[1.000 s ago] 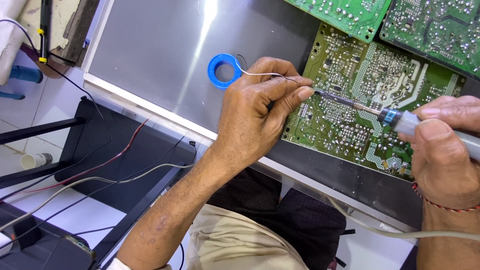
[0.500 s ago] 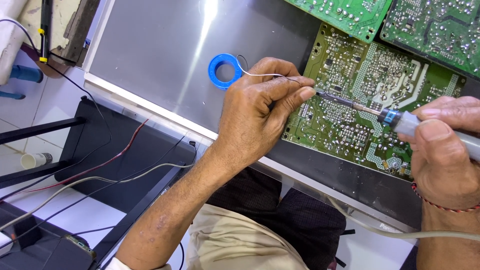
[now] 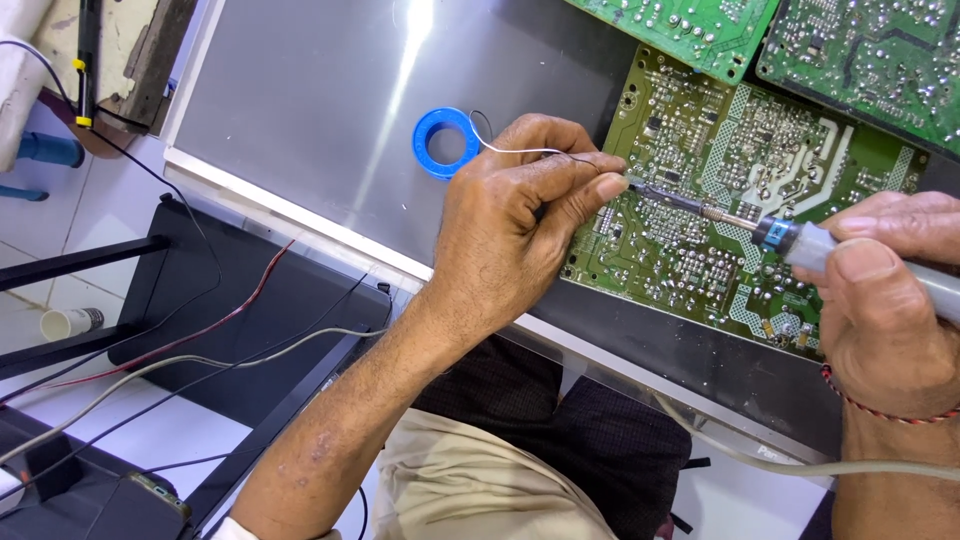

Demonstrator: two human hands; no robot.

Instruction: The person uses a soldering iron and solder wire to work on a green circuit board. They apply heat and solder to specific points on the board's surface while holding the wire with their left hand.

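our left hand [image 3: 515, 235] is pinched shut on a thin solder wire [image 3: 520, 151] that curls back to a blue spool [image 3: 446, 143] lying on the grey metal panel [image 3: 300, 110]. our right hand [image 3: 885, 300] is clamped around the soldering iron [image 3: 790, 238], whose tip meets the wire at our left fingertips, over the green circuit board [image 3: 720, 200]. 2 more boards lie at the top edge. the hands stay apart, joined only by the iron.

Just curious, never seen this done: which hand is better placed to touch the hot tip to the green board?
Right. The right hand holds the soldering iron, its tip already at the circuit board. The left hand only pinches the solder wire.
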